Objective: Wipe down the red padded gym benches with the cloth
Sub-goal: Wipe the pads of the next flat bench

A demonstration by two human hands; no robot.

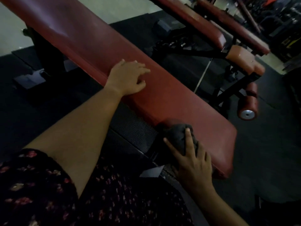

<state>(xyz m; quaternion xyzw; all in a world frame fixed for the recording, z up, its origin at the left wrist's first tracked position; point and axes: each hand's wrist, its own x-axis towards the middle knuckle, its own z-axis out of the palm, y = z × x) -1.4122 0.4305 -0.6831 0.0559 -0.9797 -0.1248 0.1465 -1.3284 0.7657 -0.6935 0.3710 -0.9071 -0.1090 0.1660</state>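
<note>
A long red padded bench [171,98] runs from the upper left down to the lower right. My left hand [127,79] rests on its near edge about halfway along, fingers loosely spread on the pad. Near the bench's lower end a dark grey cloth [177,136] lies bunched on the near edge of the pad. My right hand [193,162] presses on the cloth, fingers spread over it and the thumb out to the left. A second red padded bench [195,23] stands behind, at the upper right.
The second bench has a black metal frame [228,93], an orange-tan pad [244,61] and red roller pads [248,105]. Black rubber flooring [263,152] surrounds the benches. Dark gym equipment crowds the top right corner. My patterned sleeve fills the lower left.
</note>
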